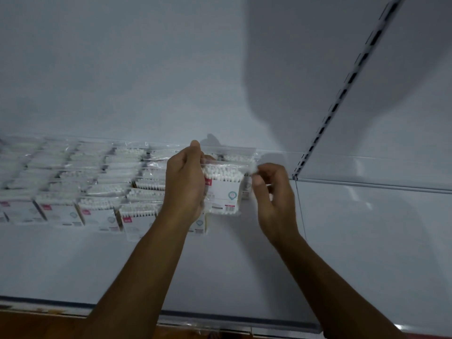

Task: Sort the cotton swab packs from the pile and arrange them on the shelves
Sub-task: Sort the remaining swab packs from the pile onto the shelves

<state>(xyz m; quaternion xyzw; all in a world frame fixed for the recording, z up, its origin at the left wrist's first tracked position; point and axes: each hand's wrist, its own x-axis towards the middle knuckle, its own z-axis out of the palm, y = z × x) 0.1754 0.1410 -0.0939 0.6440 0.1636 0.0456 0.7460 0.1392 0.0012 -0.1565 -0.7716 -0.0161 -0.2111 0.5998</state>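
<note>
A clear cotton swab pack (223, 189) with a white label is held upright above the white shelf (220, 265). My left hand (184, 184) grips its left side, thumb up at the top edge. My right hand (272, 192) pinches the pack's top right corner. Several rows of matching swab packs (97, 192) stand on the shelf to the left, reaching the back wall. More packs (237, 157) stand right behind the held one, partly hidden by it and by my left hand.
A slotted upright rail (342, 94) runs up the back wall at the right. A neighbouring shelf panel (379, 228) lies to the right, past a seam. The shelf's front edge (171, 314) runs below my forearms, with brown floor under it.
</note>
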